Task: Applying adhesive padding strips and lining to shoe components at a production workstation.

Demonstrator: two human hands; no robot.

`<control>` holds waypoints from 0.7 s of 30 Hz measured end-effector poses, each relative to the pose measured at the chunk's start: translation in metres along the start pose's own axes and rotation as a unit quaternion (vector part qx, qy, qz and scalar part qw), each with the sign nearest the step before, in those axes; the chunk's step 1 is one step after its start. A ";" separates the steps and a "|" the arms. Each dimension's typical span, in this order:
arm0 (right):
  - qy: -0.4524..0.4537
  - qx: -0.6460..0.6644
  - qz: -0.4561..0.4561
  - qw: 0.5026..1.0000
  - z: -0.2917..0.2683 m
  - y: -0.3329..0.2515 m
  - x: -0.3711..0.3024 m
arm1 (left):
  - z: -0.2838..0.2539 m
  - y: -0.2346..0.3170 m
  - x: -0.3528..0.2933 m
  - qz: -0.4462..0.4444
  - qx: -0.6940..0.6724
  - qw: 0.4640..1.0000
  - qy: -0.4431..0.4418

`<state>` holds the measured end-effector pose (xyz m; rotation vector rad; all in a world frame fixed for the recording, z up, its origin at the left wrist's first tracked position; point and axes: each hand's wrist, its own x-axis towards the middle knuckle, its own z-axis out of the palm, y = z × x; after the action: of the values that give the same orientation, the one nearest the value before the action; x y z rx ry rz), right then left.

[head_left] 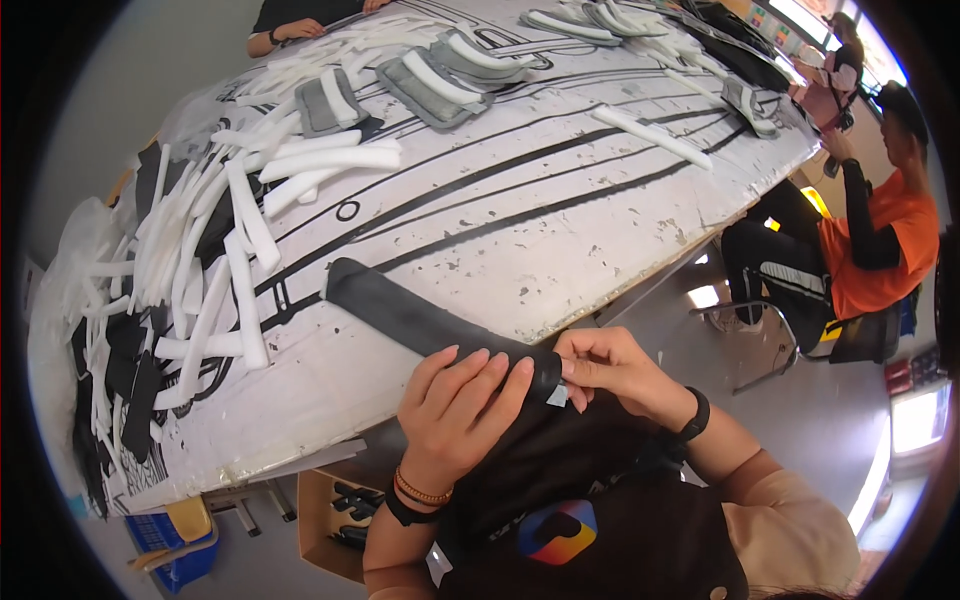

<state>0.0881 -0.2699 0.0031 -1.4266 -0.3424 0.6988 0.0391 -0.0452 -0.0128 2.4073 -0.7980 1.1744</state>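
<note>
A long, dark padded fabric strip (400, 308) lies slantwise, its rounded far end on the table and its near end past the table's front edge. Across the strip's near part are the fingers of my left hand (452, 412), holding it from above; the thumb is hidden. My right hand (622, 372) pinches the strip's near end between thumb and fingers. A small pale tag (558, 396) sticks out just below that end, beside my right fingertips.
White foam strips (240, 270) lie heaped on the table's left, with black fabric pieces (130, 370) beside them. Grey pads with foam (430, 85) lie farther back. One foam strip (650, 135) lies apart. A seated person in orange (890, 240) is at right; a box (335, 520) stands below.
</note>
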 end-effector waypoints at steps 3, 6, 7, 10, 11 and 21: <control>-0.001 0.040 0.013 0.999 0.000 0.007 0.000 | 0.004 -0.001 -0.003 0.022 0.026 0.999 0.002; -0.012 0.094 0.003 0.995 0.001 0.020 0.003 | 0.006 0.001 -0.006 0.015 0.029 0.999 -0.002; -0.014 0.097 0.001 0.995 0.001 0.023 0.004 | 0.007 0.001 -0.009 0.028 0.051 0.998 0.000; -0.008 0.105 -0.005 0.994 0.005 0.028 0.004 | 0.010 0.003 -0.010 0.035 0.075 0.997 0.004; -0.003 0.107 -0.009 0.994 0.006 0.029 0.003 | 0.010 0.004 -0.009 0.026 0.080 0.996 0.011; -0.017 -0.038 -0.086 0.995 0.000 0.028 0.003 | 0.011 -0.001 -0.014 0.069 0.097 0.993 0.009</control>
<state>0.0842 -0.2685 -0.0252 -1.4381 -0.5171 0.5760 0.0396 -0.0458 -0.0307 2.5244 -0.8948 1.3836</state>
